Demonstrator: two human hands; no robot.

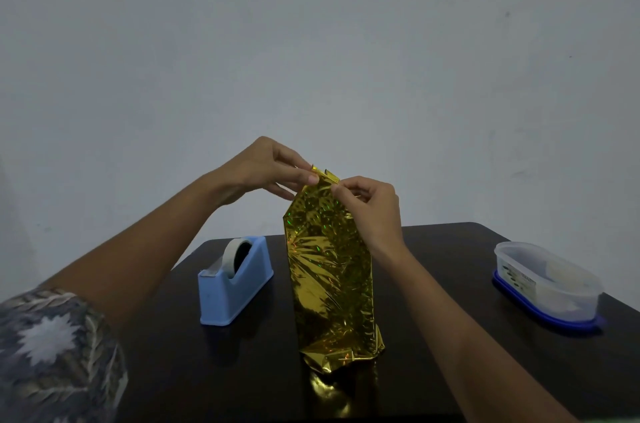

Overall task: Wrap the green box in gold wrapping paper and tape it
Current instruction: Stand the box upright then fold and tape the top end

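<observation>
Standing upright at the middle of the dark table (450,267), the parcel is seen fully covered in gold wrapping paper (329,277). The green box itself is hidden beneath it, and no green face can be made out. The folded top flap (325,175) is pinched from the left by the thumb and fingertips of the left hand (266,170) and from the right by the thumb and forefinger of the right hand (370,208). Both grips are narrow and closed on the paper's edge. At the near bottom end the paper is loose and crumpled, apparently not yet folded or taped.

The paper is judged to be a thin, glossy foil: light, slippery, easily creased and likely to spring back unless a fold is held down. The parcel, tall and narrow on its end, is judged light and easily tipped. It would best be steadied by its flat sides while the flap is pressed against the box's end, where stiff card gives support.

A blue tape dispenser (235,280) is placed just left of the parcel. A clear plastic container (547,280) is set well apart at the right.
</observation>
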